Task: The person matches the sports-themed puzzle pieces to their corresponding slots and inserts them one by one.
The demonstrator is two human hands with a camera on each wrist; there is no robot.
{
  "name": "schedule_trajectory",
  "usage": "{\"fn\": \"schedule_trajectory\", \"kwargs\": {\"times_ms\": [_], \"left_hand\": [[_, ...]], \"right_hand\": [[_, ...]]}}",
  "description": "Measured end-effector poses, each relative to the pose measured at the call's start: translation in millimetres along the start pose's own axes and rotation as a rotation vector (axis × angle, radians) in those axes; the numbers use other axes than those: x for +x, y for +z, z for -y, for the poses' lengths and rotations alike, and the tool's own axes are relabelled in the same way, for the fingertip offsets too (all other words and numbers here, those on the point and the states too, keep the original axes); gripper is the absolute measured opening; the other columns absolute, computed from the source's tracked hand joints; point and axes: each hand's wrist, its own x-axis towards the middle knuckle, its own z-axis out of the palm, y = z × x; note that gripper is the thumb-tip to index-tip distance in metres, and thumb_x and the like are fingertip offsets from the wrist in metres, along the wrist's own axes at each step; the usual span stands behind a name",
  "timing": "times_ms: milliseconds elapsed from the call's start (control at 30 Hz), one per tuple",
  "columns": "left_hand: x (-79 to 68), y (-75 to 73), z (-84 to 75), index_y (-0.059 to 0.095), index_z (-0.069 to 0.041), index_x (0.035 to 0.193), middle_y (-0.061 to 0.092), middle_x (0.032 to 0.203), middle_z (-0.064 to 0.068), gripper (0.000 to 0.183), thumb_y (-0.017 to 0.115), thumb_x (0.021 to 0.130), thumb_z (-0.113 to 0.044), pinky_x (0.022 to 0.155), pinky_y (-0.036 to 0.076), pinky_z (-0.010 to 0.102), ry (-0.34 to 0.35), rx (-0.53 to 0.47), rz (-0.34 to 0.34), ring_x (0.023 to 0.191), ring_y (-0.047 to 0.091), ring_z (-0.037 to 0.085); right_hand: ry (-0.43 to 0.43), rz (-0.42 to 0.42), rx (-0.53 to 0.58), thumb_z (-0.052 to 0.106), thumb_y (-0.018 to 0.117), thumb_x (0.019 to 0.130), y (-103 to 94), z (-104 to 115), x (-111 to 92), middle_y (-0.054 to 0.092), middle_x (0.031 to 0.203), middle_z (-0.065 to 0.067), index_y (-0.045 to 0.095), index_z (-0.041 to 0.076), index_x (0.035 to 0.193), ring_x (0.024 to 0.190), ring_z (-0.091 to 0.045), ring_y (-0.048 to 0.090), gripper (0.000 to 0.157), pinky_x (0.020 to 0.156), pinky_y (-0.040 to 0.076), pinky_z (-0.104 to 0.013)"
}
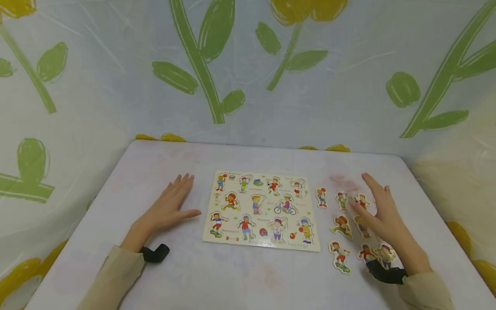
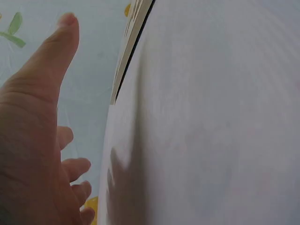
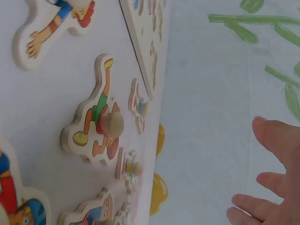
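Observation:
A flat wooden puzzle board [image 1: 236, 221] printed with sports figures lies mid-table. To its left my left hand [image 1: 168, 209] hovers with fingers extended and thumb pointing at the board, holding nothing. My right hand [image 1: 381, 213] is held above the loose puzzle pieces on the right, its fingers spread and nothing in them. Among those pieces are a skateboarder piece [image 1: 339, 257], a runner piece [image 1: 341, 227] and a basketball piece [image 1: 321, 197]. In the right wrist view the runner piece [image 3: 93, 117] has a round wooden knob. The right hand and forearm partly cover several pieces.
The table [image 1: 232, 280] has a pale cloth with faint pink blotches. Behind it hangs a white curtain [image 1: 348, 99] with green leaves and yellow flowers. Black straps [image 1: 155, 254] circle both wrists by the beige sleeves [image 1: 122, 267].

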Motion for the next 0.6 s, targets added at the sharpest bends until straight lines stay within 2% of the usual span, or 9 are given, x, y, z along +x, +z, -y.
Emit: {"fn": "schedule_trajectory", "kwargs": {"times_ms": [133,367,600], "left_hand": [[12.1,5.4,-0.4,0.008,-0.019,0.161,0.007,0.167,0.005,0.110,0.066,0.082,-0.069,0.123,0.006,0.049,0.065,-0.063,0.005,0.153,0.000,0.027],[28.5,14.3,1.5,0.010,-0.019,0.161,0.007,0.167,0.002,0.118,0.072,0.075,-0.069,0.123,0.004,0.048,0.138,-0.156,0.014,0.153,0.000,0.025],[37.7,23.2,2.8,0.013,-0.010,0.160,0.013,0.166,0.007,0.130,0.081,0.065,-0.067,0.123,0.004,0.045,0.226,-0.200,0.007,0.152,0.006,0.027]], "right_hand": [[0.055,-0.014,0.035,0.011,0.070,0.092,0.7,0.3,4.6,0.031,0.153,-0.031,0.027,0.007,0.156,0.143,-0.051,0.022,0.078,0.121,-0.002,-0.054],[0.096,-0.023,0.079,0.011,0.070,0.092,2.5,4.6,13.4,0.037,0.152,-0.026,0.033,0.009,0.155,0.140,-0.049,0.030,0.074,0.112,0.018,-0.071],[0.149,-0.010,0.093,0.016,0.069,0.094,5.3,6.3,21.9,0.040,0.151,-0.022,0.034,0.016,0.156,0.140,-0.045,0.033,0.071,0.107,0.024,-0.073]]}}
